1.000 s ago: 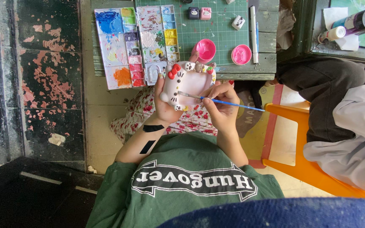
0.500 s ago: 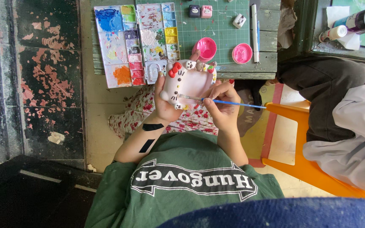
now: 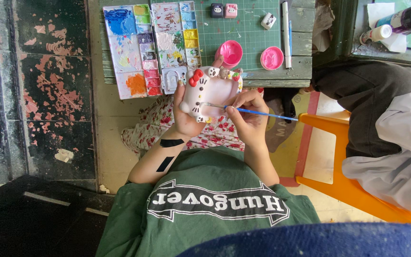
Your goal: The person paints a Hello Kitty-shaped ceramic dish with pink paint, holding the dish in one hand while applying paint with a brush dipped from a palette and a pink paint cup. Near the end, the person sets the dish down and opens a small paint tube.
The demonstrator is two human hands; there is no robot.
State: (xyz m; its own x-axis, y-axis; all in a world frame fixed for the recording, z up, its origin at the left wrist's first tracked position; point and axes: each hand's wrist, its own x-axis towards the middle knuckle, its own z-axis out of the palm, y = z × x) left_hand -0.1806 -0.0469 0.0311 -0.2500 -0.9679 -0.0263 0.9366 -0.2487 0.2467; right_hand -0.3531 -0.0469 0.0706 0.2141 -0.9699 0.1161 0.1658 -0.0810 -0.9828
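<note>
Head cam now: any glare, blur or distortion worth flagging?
Head view: soft, even daylight, no hard glare; figurine and brush sharp, no motion blur; floor at lower left falls into deep shadow; blue blur along the bottom edge is out of focus; table edges look nearly straight, little distortion.

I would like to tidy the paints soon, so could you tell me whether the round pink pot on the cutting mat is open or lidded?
Open: the pink pot shows its hollow, and its pink lid lies beside it.

Soft, even daylight; no glare or hard shadows. The hands are sharp, while a blurred dark blue edge (image 3: 319,242) sits below them.
</note>
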